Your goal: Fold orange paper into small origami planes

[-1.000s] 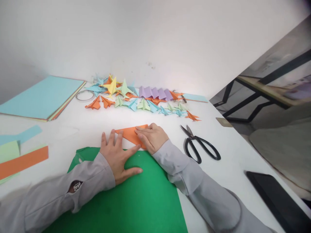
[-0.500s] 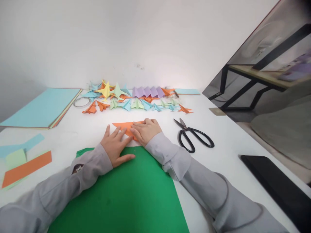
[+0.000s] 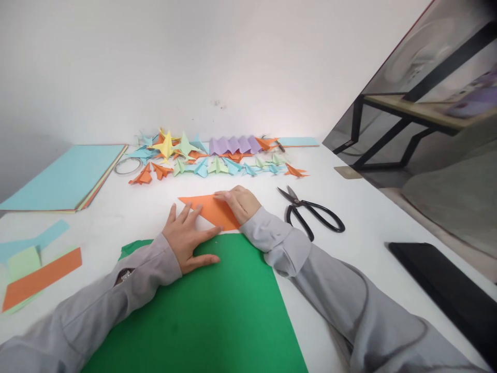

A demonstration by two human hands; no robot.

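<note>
An orange sheet of paper (image 3: pixel 212 210), folded into a pointed shape, lies on the white table just beyond a green sheet (image 3: pixel 202 311). Spread over its lower left edge is my left hand (image 3: pixel 186 235), its fingertips touching the paper and its thumb over the green sheet. My right hand (image 3: pixel 241 203) is at the upper right edge of the orange paper, fingers closed together and pressed on that edge. The fingertips on its far side are partly hidden. Black-handled scissors (image 3: pixel 297 203) lie partly open to the right of this hand.
Along the wall sit several folded paper shapes, among them a yellow one (image 3: pixel 166 146) and a pleated purple strip (image 3: pixel 235 145). A stack of coloured sheets (image 3: pixel 66 176) and a wire coil (image 3: pixel 128 166) are at left, above paper strips (image 3: pixel 44 277). A black flat object (image 3: pixel 446 290) lies right.
My right hand has shifted toward the paper's right edge and its fingers have drawn together, uncovering more orange. My left hand stays nearly in place. The view has tilted slightly.
</note>
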